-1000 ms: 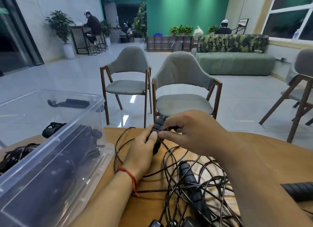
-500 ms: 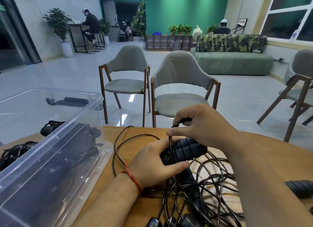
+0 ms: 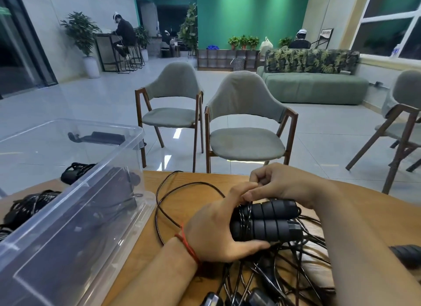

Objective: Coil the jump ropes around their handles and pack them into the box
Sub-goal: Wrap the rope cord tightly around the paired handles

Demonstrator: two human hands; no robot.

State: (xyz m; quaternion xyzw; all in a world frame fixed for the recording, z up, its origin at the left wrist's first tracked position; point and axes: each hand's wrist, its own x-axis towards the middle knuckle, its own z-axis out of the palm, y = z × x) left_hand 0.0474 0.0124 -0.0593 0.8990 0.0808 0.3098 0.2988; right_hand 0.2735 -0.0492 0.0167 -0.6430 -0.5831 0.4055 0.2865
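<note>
Two black foam jump-rope handles [image 3: 266,221] lie side by side above the round wooden table [image 3: 177,210]. My left hand [image 3: 216,228] grips their left end, where a few turns of thin black rope cross them. Just behind the handles my right hand [image 3: 280,184] pinches that rope. A loose loop of the rope [image 3: 173,191] trails left over the tabletop. The clear plastic box [image 3: 75,191] stands tilted at the left with dark coiled ropes showing through its wall.
A tangle of further black ropes and handles [image 3: 273,283] lies under my forearms near the table's front. Another handle [image 3: 407,253] lies at the right edge. Coiled ropes [image 3: 27,205] sit behind the box. Grey chairs [image 3: 246,127] stand beyond the table.
The handles went from upright to lying level. My left hand closed around their left end. My right hand has come down behind them with the rope, and turns of rope now cross the handles.
</note>
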